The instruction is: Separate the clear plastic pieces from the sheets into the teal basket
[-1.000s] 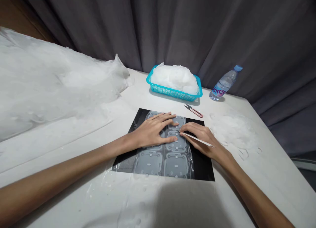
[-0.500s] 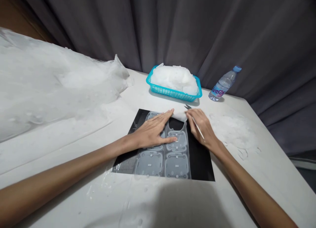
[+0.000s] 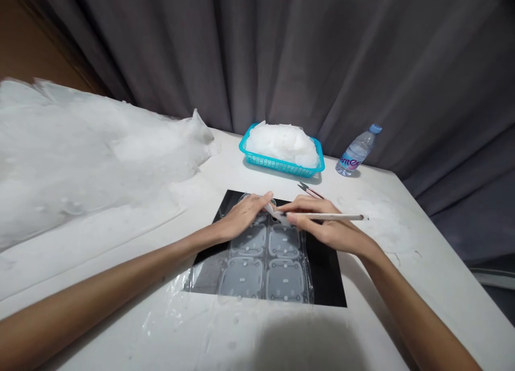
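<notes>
A clear plastic sheet with several rounded rectangular shapes (image 3: 285, 280) lies over a black mat (image 3: 328, 280). At its upper part, my left hand (image 3: 243, 216) rests with curled fingers, the thumb and fingertips closed around a small white translucent piece (image 3: 277, 214). My right hand (image 3: 328, 223) meets it from the right, fingertips at the same piece. A slim white stick-like tool (image 3: 338, 217) lies across the right hand, held by thumb and fingers and pointing right. Its working end is hidden. Thread snips (image 3: 309, 190) with dark blades lie just beyond the right hand.
A turquoise basket (image 3: 281, 166) heaped with white fluffy filling (image 3: 281, 144) stands at the back. A water bottle (image 3: 356, 152) is to its right. A large bag of white filling (image 3: 88, 151) covers the left. White wisps (image 3: 386, 226) lie at right; a grey curtain (image 3: 273, 54) hangs behind.
My left hand has gone from lying flat with fingers spread to gripping the white piece. My right hand has turned, so the tool now lies nearly level. The view has tilted up slightly.
</notes>
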`<state>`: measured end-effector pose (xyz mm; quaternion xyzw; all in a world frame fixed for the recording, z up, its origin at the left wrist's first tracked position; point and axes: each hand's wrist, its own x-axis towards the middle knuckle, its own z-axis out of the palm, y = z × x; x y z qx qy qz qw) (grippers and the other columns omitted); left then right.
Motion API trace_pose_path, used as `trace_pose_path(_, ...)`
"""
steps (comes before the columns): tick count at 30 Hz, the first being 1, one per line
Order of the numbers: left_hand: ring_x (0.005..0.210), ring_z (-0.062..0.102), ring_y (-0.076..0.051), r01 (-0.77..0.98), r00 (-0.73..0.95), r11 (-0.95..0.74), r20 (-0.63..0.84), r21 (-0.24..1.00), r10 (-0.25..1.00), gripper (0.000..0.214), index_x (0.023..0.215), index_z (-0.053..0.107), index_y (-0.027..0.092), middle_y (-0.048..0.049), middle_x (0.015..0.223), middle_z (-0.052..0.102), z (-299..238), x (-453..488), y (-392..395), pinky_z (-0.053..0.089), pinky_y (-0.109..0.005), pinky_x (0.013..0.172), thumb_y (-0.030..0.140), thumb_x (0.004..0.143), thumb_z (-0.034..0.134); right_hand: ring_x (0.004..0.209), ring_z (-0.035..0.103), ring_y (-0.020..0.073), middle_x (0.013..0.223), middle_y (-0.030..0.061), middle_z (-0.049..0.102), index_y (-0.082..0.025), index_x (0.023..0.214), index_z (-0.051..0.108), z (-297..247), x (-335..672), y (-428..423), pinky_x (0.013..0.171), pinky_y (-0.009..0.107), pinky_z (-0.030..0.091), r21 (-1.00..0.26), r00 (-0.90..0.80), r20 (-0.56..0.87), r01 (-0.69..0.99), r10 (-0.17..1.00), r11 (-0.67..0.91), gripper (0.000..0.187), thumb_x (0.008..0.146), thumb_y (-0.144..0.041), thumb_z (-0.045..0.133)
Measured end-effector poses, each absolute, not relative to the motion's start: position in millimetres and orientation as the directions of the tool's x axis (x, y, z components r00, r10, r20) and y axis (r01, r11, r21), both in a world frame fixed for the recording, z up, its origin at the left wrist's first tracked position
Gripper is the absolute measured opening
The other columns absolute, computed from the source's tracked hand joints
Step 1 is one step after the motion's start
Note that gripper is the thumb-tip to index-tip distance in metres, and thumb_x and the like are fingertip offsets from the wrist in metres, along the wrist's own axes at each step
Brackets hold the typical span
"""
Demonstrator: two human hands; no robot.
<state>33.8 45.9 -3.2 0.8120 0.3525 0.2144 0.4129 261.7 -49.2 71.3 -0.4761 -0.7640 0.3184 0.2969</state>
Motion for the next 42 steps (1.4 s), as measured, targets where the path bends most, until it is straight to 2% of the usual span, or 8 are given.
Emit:
trace_pose_path(8,0.097,0.068,-0.024,0.299,0.777,-0.513,0.107,0.805,0.620,0.039,0.115,0.076,0.025,-0.0041,0.097,0.078,-0.2,32.7,49.4,0.051,-0.039,0.092,0.057,0.095,0.066,0.119,0.060,0.0269,0.116,0.0094,0.067,-0.025,0.110,0.079,44.1,288.3,-27.6,0.110,0.047,0.044,-0.652,-0.111,0.334,0.689,0.936,0.315,0.056,0.111,-0.055,0.032)
trace_pose_path(13,0.089,0.068,-0.022,0.236,0.770,-0.465,0.128,0.853,0.626,0.036,0.112,0.069,0.021,-0.0036,0.091,0.077,-3.0,33.0,47.1,0.050,-0.037,0.088,0.051,0.092,0.070,0.103,0.062,0.0230,0.101,0.0072,0.067,-0.021,0.098,0.073,17.6,259.6,-22.0,0.096,0.040,0.047,-0.671,-0.295,0.235,0.640,0.926,0.374,0.037,0.110,-0.037,0.042)
trace_pose_path(20,0.086,0.069,-0.019,0.168,0.745,-0.368,0.127,0.914,0.655,0.031,0.099,0.059,0.018,-0.0041,0.088,0.079,-4.1,34.4,43.4,0.047,-0.033,0.085,0.041,0.088,0.077,0.079,0.061,0.0172,0.088,0.0031,0.070,-0.018,0.084,0.074,5.0,243.1,-16.9,0.074,0.030,0.046,-0.863,-0.179,0.096,0.476,0.979,0.171,0.019,0.089,-0.037,0.072)
trace_pose_path(24,0.087,0.066,-0.020,0.194,0.741,-0.516,0.220,0.834,0.635,0.025,0.092,0.061,0.018,-0.0050,0.091,0.074,-5.5,33.8,34.3,0.047,-0.031,0.079,0.039,0.092,0.074,0.078,0.062,0.0186,0.085,0.0027,0.070,-0.020,0.084,0.070,-5.1,245.8,-14.4,0.073,0.030,0.047,-0.762,-0.103,0.101,0.632,0.990,0.143,0.019,0.093,-0.034,0.062)
trace_pose_path(28,0.090,0.061,-0.020,0.135,0.805,-0.782,0.392,0.609,0.444,0.013,0.094,0.066,0.019,-0.0045,0.091,0.069,-4.1,29.7,23.9,0.047,-0.036,0.089,0.029,0.101,0.062,0.097,0.062,0.0260,0.095,0.0099,0.068,-0.020,0.086,0.062,-15.7,254.1,-10.5,0.088,0.038,0.044,-0.646,0.098,0.187,0.762,0.977,0.047,0.016,0.096,-0.021,0.049)
trace_pose_path(30,0.091,0.064,-0.019,0.119,0.793,-0.729,0.377,0.675,0.478,0.013,0.099,0.067,0.020,-0.0039,0.094,0.071,-2.4,27.7,23.7,0.048,-0.034,0.088,0.032,0.102,0.063,0.101,0.062,0.0283,0.096,0.0108,0.067,-0.020,0.085,0.061,-14.3,261.3,-9.2,0.091,0.041,0.043,-0.618,0.120,0.203,0.785,0.972,0.033,0.014,0.095,-0.021,0.050)
trace_pose_path(36,0.091,0.074,-0.017,0.056,0.714,-0.408,0.249,0.911,0.654,0.025,0.104,0.062,0.019,-0.0019,0.096,0.074,-1.3,28.0,30.2,0.054,-0.029,0.083,0.038,0.095,0.075,0.090,0.061,0.0208,0.112,0.0074,0.068,-0.022,0.105,0.068,26.6,276.6,-15.1,0.084,0.035,0.045,-0.683,-0.016,0.245,0.707,0.969,0.184,0.022,0.102,-0.039,0.055)
trace_pose_path(42,0.094,0.076,-0.017,-0.042,0.671,-0.357,0.291,0.933,0.682,0.027,0.106,0.059,0.019,-0.0025,0.098,0.074,-4.3,29.0,27.2,0.058,-0.028,0.085,0.033,0.093,0.079,0.070,0.052,0.0137,0.085,0.0003,0.070,-0.020,0.097,0.074,55.0,264.6,-28.7,0.067,0.029,0.040,-0.855,-0.385,0.027,0.469,0.923,0.221,0.026,0.093,-0.046,0.074)
